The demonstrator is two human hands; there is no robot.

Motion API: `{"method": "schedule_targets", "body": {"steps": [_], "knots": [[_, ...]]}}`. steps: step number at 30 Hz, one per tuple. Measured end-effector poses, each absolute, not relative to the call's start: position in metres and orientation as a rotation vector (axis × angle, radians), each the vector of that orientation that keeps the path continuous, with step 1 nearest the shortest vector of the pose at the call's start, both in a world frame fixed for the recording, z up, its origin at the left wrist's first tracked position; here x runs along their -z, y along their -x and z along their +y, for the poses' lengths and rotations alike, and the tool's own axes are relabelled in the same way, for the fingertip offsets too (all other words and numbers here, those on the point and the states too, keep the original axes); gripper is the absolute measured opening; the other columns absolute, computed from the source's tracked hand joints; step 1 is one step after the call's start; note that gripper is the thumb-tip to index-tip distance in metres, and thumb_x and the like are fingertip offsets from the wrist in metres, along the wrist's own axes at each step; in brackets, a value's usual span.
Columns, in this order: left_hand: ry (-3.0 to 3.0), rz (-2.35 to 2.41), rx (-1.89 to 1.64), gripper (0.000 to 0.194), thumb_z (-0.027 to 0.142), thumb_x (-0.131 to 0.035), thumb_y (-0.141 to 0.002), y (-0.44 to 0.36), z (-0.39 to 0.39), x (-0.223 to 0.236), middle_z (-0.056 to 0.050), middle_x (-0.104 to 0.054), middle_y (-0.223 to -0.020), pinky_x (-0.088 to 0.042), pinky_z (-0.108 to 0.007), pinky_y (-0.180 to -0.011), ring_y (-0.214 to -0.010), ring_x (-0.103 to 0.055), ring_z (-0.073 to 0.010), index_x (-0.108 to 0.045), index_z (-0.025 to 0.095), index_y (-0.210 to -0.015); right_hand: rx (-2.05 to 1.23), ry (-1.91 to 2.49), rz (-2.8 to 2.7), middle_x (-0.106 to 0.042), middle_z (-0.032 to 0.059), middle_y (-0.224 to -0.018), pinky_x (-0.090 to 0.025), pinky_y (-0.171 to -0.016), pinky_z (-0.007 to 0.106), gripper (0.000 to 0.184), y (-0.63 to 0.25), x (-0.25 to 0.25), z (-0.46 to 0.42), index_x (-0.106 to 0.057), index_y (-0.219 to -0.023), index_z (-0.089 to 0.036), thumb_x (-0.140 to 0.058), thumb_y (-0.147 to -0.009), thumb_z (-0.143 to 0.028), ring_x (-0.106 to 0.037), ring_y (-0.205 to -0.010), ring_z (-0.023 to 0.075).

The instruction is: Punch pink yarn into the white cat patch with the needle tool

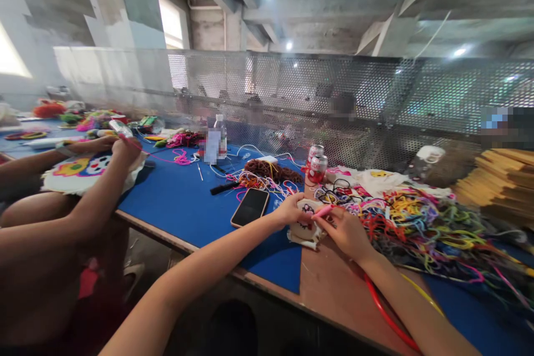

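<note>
A small cream cloth (299, 233) with a dark and red embroidered figure is gripped at its left edge by my left hand (291, 210). My right hand (345, 231) pinches a pink pen-like tool (324, 210), its tip pointing at the embroidered figure. Red yarn (381, 308) runs beneath my right forearm over the table's front edge; a yellow strand (425, 293) lies beside it. Whether either strand joins the tool is hidden. The cloth is held just above the table, its lower edge curled.
A phone (250, 207) lies left of my hands. Soda cans (317, 169) stand behind them. Tangled colourful yarn (417, 222) covers the right side, near stacked yellowish sheets (492, 178). At left, a co-worker's hands (125, 147) work over flowered cloth (67, 181). A perforated metal screen (292, 83) borders the back.
</note>
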State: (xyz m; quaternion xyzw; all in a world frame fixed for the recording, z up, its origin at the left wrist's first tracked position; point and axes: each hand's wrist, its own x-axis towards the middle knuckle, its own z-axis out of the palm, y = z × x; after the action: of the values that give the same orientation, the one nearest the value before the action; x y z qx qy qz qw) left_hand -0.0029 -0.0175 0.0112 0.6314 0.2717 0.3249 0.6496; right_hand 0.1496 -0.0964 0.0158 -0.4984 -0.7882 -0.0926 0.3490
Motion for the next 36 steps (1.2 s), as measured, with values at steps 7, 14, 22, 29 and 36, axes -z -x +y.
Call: {"method": "schedule_targets", "body": {"steps": [7,14,22,29,36], "knots": [[-1.465,0.598,-0.685,0.037,0.012,-0.072,-0.049,0.0013,-0.0132,-0.0086,0.006,-0.057,-0.056,-0.041,-0.019,-0.047,-0.047,-0.053,-0.0086,-0.052,0.015,-0.080,0.251,1.353,-2.043,-0.067,0.0058,-0.079,-0.047,-0.064,0.029,0.028,-0.1512,-0.0125,-0.0939,-0.061,-0.083,-0.020,-0.041,-0.089,-0.039,-0.064,-0.072,0.0203],[-1.509,0.622,-0.706,0.041,0.013,-0.075,-0.046,0.0023,-0.0140,-0.0113,0.006,-0.057,-0.058,-0.040,-0.018,-0.048,-0.049,-0.052,-0.0069,-0.053,0.014,-0.080,0.191,1.383,-1.972,-0.066,0.0055,-0.074,-0.044,-0.060,0.027,0.031,-0.1497,-0.0157,-0.0968,-0.059,-0.082,-0.020,-0.039,-0.090,-0.041,-0.064,-0.068,0.0201],[-1.574,0.560,-0.731,0.042,0.013,-0.075,-0.048,0.0001,-0.0087,-0.0088,0.005,-0.056,-0.061,-0.041,-0.019,-0.051,-0.051,-0.051,-0.0071,-0.052,0.013,-0.083,0.085,1.356,-1.916,-0.067,0.0048,-0.076,-0.044,-0.060,0.026,0.025,-0.1505,-0.0171,-0.0971,-0.057,-0.082,-0.021,-0.041,-0.089,-0.039,-0.064,-0.068,0.0194],[-1.559,0.577,-0.737,0.038,0.008,-0.071,-0.047,0.0013,-0.0103,-0.0097,0.006,-0.054,-0.060,-0.040,-0.018,-0.050,-0.052,-0.050,-0.0070,-0.051,0.014,-0.080,0.085,1.296,-1.907,-0.065,0.0047,-0.080,-0.044,-0.059,0.025,0.018,-0.1508,-0.0164,-0.0975,-0.052,-0.082,-0.021,-0.040,-0.089,-0.033,-0.062,-0.066,0.0173],[-1.594,0.594,-0.760,0.037,0.010,-0.071,-0.048,0.0017,-0.0067,-0.0094,0.007,-0.054,-0.060,-0.038,-0.018,-0.051,-0.052,-0.048,-0.0060,-0.050,0.014,-0.078,0.084,1.312,-1.896,-0.064,0.0053,-0.084,-0.044,-0.061,0.027,0.016,-0.1519,-0.0165,-0.0972,-0.050,-0.088,-0.021,-0.038,-0.090,-0.032,-0.061,-0.066,0.0170]]}}
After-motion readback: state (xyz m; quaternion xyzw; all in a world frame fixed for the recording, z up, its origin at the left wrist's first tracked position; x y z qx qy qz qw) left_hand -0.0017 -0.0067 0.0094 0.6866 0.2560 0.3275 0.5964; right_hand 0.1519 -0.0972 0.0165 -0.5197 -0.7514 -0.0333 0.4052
